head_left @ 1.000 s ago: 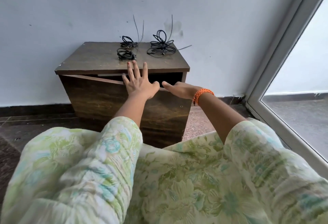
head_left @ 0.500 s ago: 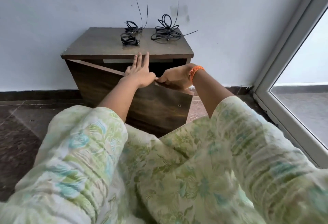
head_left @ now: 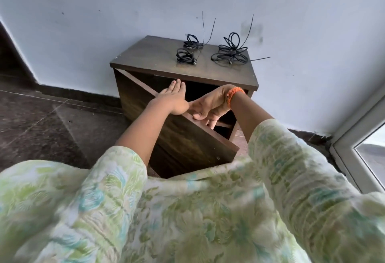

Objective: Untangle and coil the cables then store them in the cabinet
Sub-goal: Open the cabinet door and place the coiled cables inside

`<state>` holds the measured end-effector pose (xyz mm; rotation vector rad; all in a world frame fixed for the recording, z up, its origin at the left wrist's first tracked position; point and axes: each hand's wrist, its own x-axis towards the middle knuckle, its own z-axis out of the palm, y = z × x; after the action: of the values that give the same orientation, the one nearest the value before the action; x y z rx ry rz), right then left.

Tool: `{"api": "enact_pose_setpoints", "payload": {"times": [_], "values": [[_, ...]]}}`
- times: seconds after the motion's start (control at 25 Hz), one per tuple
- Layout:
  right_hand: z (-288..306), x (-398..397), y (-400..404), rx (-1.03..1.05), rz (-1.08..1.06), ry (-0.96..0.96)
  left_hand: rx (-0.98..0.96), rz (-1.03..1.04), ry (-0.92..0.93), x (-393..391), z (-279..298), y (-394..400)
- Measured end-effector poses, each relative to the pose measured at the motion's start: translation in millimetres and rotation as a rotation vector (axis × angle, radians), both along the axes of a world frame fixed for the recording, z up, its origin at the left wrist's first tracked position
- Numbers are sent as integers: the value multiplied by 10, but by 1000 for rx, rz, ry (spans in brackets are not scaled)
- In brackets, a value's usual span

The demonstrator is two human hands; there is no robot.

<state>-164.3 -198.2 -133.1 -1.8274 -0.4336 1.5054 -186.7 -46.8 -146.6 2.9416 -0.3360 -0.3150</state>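
Head view, and nearest to us both floral sleeves point(head_left: 187, 210) reach forward over the lap. Next out, the cabinet door point(head_left: 187, 144) hangs tilted, its top edge swung away from the cabinet point(head_left: 183, 69). Left hand point(head_left: 171, 99) lies flat along that edge, fingers straight and holding nothing, seemingly steadying the panel. At its three o'clock, almost touching, the right hand point(head_left: 210, 104) curls its fingers point(head_left: 200, 116) over the edge, gripping the door, likely to pull it clear and open the dark shelf space point(head_left: 224, 124) behind. Farther off, at twelve o'clock on the cabinet top, three coiled cables wait: small coil point(head_left: 184, 56), second coil point(head_left: 192, 42) just behind, larger bundle point(head_left: 230, 53) to their three o'clock, tied and parked until storage opens.
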Motion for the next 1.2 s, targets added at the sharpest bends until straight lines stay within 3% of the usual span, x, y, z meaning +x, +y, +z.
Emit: {"api": "enact_pose_setpoints", "payload": {"times": [0.32, 0.48, 0.64, 0.84, 1.04, 1.2], "values": [[-342, -356, 436, 224, -77, 78, 101, 222, -202, -51, -91, 418], [-472, -387, 821, 245, -83, -125, 97, 177, -250, -127, -123, 615], [-491, -359, 1266, 161, 38, -384, 89, 187, -279, -157, -133, 904], [-766, -149, 1833, 240, -216, -693, 28, 230, -283, -68, -133, 1287], [-753, -69, 2298, 230, -184, -644, -20, 175, -264, -88, -137, 1686], [-573, -84, 2407, 237, -223, -470, -107, 173, -220, -77, -110, 1925]]}}
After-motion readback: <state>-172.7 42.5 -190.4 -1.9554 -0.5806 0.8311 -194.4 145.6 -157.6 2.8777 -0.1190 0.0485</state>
